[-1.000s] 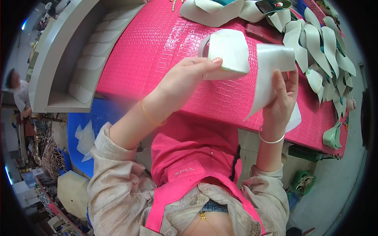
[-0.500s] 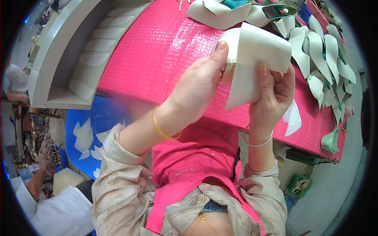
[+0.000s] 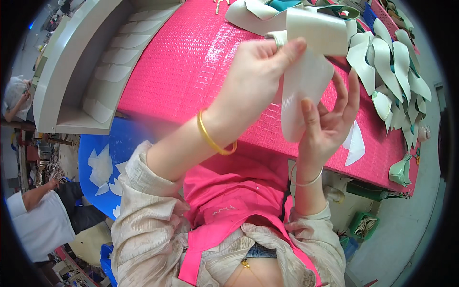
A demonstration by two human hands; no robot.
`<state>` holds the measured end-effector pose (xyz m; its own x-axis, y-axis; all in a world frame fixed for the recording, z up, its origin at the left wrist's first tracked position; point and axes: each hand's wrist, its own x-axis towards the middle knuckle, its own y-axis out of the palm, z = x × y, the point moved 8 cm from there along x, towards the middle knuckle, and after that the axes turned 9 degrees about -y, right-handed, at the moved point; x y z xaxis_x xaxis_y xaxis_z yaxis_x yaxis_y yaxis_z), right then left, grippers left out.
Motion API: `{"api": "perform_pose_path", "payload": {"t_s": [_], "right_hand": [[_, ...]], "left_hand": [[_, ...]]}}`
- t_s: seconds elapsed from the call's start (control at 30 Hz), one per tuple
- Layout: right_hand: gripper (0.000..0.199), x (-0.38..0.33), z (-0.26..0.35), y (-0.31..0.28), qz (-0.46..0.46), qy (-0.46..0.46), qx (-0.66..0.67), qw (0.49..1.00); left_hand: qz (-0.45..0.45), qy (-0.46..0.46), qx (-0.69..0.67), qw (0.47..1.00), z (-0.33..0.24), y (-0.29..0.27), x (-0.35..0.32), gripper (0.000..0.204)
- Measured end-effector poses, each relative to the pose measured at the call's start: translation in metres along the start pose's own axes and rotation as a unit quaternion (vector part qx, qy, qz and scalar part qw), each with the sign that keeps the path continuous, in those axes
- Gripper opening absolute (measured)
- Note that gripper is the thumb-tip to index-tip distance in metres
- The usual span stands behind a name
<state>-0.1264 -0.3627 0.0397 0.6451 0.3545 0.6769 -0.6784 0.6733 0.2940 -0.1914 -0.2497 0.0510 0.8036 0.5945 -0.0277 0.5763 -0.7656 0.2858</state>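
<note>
My left hand (image 3: 260, 67) pinches a white shoe upper (image 3: 318, 31) between thumb and fingers, above the table. The upper bends over in a broad curved band, and a thin white flap (image 3: 306, 79) with a rounded lower end hangs below it. Close to the flap's right edge is my right hand (image 3: 327, 115), its fingers spread and its thumb tip against the flap. Whether its curled fingers touch the back of the flap is hidden. Beyond the hands lie more white shoe uppers (image 3: 256, 19) with teal linings, several of them heaped (image 3: 382, 57) to the right.
A pink textured cover (image 3: 186, 62) lies over the table. At the left stands a grey box-like unit (image 3: 71, 62) with white cut pieces (image 3: 112, 71) in a row. Below it sits a blue tub (image 3: 93, 186) with white scraps. A white scrap (image 3: 355, 143) lies near the table's front edge.
The upper has been turned and raised a little, so the rounded flap now hangs down. My left hand has moved up and over it. My right fingers have spread.
</note>
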Motion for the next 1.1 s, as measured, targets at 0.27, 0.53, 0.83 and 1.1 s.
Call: {"api": "perform_pose_path", "payload": {"t_s": [0.27, 0.53, 0.83, 1.1], "right_hand": [[0.066, -0.001, -0.012, -0.007, -0.003, 0.011, -0.074, 0.997], [0.062, -0.002, -0.026, -0.005, -0.029, 0.024, -0.031, 0.999], [0.03, -0.002, -0.052, -0.004, -0.032, 0.085, -0.062, 0.994], [0.02, -0.031, -0.102, 0.013, 0.07, 0.102, -0.098, 0.988]], "left_hand": [[0.018, -0.049, -0.01, 0.999, -0.013, 0.006, 0.039, 0.038], [0.086, -0.081, -0.134, 0.984, -0.015, 0.017, 0.036, 0.037], [0.054, -0.057, -0.07, 0.994, -0.029, 0.014, 0.031, 0.021], [0.017, -0.02, 0.04, 0.999, -0.056, 0.002, 0.054, 0.024]]}}
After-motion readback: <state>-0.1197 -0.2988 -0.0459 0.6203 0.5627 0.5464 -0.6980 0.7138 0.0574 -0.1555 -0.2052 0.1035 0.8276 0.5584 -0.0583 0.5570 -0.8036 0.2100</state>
